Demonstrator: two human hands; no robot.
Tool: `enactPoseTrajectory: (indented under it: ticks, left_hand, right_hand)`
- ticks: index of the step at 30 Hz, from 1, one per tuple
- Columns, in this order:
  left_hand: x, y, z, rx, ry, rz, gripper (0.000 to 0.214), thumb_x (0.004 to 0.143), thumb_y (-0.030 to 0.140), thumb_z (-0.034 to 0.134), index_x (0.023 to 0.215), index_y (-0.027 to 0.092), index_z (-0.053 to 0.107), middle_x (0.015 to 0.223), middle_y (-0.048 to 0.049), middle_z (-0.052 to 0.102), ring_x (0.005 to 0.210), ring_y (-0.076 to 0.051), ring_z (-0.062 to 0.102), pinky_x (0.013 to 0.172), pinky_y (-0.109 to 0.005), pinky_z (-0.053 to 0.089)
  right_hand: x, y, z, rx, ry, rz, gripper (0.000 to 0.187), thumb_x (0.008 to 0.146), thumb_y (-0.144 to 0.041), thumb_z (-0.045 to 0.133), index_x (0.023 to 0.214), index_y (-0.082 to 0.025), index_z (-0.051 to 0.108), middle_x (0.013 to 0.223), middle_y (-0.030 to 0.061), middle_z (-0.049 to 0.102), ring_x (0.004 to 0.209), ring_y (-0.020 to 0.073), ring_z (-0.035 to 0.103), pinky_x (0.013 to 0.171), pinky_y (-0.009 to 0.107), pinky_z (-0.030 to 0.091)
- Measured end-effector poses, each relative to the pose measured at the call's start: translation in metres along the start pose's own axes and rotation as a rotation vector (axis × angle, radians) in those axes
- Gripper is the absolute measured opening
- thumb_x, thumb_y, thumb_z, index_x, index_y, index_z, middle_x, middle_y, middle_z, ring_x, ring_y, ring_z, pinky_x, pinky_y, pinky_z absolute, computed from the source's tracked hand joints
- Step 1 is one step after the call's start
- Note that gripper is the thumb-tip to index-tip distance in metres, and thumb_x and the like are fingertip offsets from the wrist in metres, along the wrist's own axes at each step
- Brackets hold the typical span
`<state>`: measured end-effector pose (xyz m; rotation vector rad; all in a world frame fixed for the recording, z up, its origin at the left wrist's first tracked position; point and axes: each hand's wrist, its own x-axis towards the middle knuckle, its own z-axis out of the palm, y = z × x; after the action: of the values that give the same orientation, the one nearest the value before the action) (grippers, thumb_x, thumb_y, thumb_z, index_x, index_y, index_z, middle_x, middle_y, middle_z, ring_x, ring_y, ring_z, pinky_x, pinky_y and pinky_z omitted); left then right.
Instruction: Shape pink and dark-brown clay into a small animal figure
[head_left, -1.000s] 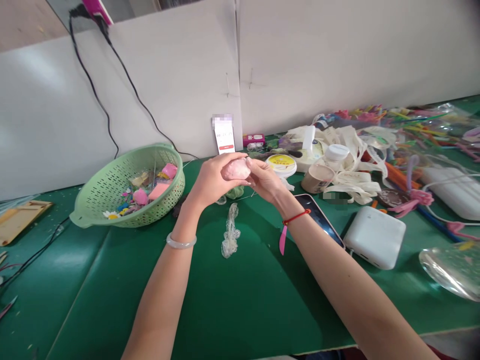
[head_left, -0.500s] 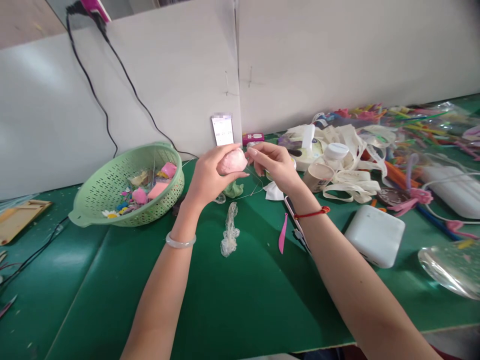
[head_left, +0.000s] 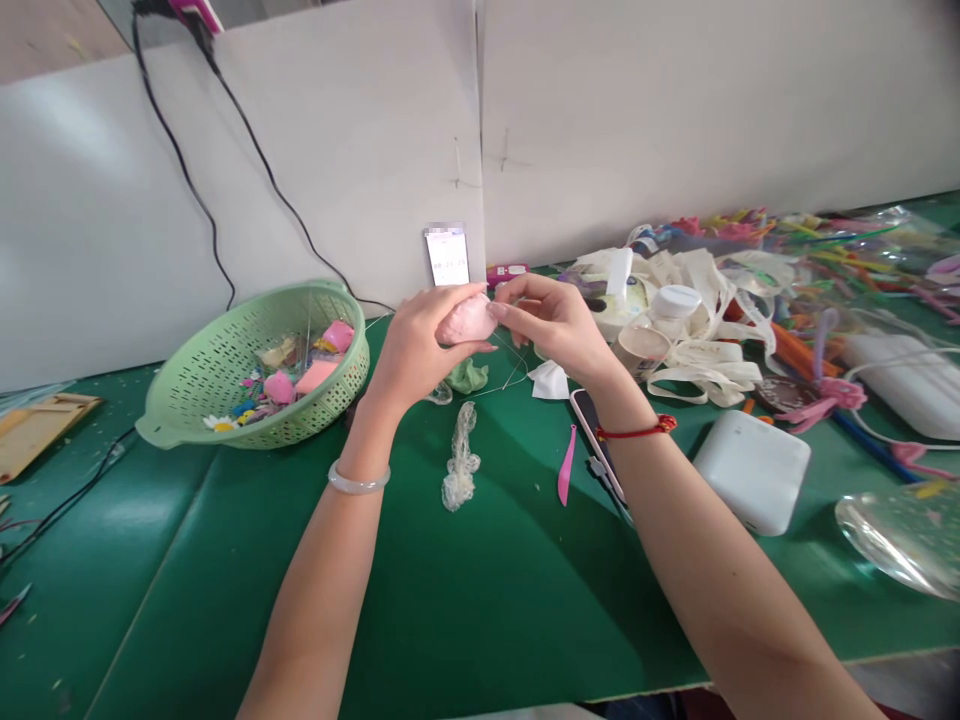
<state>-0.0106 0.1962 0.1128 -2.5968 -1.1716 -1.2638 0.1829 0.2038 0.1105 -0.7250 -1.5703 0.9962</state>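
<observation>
A soft pink lump of modelling clay (head_left: 466, 319) is held up above the green table, in front of a propped phone. My left hand (head_left: 420, 335) is closed round it from the left, thumb below and fingers over the top. With thumb and forefinger, my right hand (head_left: 544, 320) pinches the lump's right edge; its other fingers are curled behind. Below the hands lie a green crumpled piece (head_left: 468, 375) and a clear crumpled strip of film (head_left: 460, 460). A pink plastic knife (head_left: 567, 466) rests beneath my right wrist.
On the left stands a green basket (head_left: 247, 440) of coloured clay pieces. The lit phone (head_left: 448, 255) leans against the white partition. To the right are a paper cup (head_left: 642, 350), a white box-shaped device (head_left: 754, 472), a clear domed object (head_left: 904, 545), and heaped ribbons and bags.
My right hand has moved slightly left, and its thumb and forefinger now meet the clay's right edge. My left hand keeps its hold in nearly the same place.
</observation>
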Motion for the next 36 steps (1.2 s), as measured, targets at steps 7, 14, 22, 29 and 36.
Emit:
enactPoseTrajectory:
  ticks: [7,14,22,29,36]
  left_hand:
    - [-0.0001,0.0011,-0.0019,0.023,-0.002,0.017,0.053,0.08,0.028,0.084,0.128,0.027,0.063,0.123,-0.0052,0.073,0.112,-0.025,0.068,0.094,-0.039,0.054]
    - [0.0004,0.0016,-0.0022,0.045,-0.005,0.02,0.05,0.081,0.028,0.082,0.128,0.028,0.063,0.123,-0.0045,0.073,0.112,-0.025,0.068,0.095,-0.04,0.054]
    - [0.0007,0.0006,-0.0023,0.064,-0.001,0.033,0.05,0.082,0.028,0.082,0.128,0.029,0.063,0.125,-0.0043,0.073,0.113,-0.025,0.068,0.095,-0.04,0.053]
    - [-0.0003,-0.0001,-0.0016,0.078,0.009,0.064,0.05,0.082,0.028,0.082,0.128,0.028,0.063,0.124,-0.0051,0.074,0.112,-0.025,0.069,0.095,-0.04,0.052]
    - [-0.0002,-0.0006,-0.0015,0.086,0.008,0.053,0.05,0.082,0.028,0.082,0.129,0.028,0.063,0.125,-0.0053,0.074,0.112,-0.025,0.069,0.096,-0.041,0.051]
  right_hand:
    - [0.0004,-0.0016,-0.0005,-0.013,0.001,-0.001,0.037,0.078,-0.052,0.08,0.075,-0.018,0.064,0.073,-0.0008,0.058,0.053,0.0072,0.047,0.051,0.026,0.034]
    - [-0.0001,-0.0019,0.0007,0.013,-0.007,0.009,0.034,0.079,-0.051,0.079,0.077,-0.019,0.067,0.072,-0.0012,0.058,0.055,0.0082,0.047,0.053,0.026,0.036]
    - [-0.0006,-0.0038,0.0023,0.022,-0.003,0.017,0.028,0.082,-0.044,0.077,0.077,-0.018,0.068,0.073,-0.0008,0.058,0.055,0.0078,0.048,0.054,0.027,0.037]
    - [-0.0007,-0.0034,0.0036,0.001,-0.01,0.008,0.029,0.082,-0.046,0.076,0.077,-0.019,0.065,0.073,-0.0008,0.06,0.054,0.0082,0.049,0.053,0.027,0.037]
    - [0.0002,-0.0017,0.0041,0.004,-0.014,0.012,0.028,0.083,-0.044,0.075,0.078,-0.018,0.064,0.075,-0.0003,0.06,0.053,0.0077,0.048,0.053,0.027,0.036]
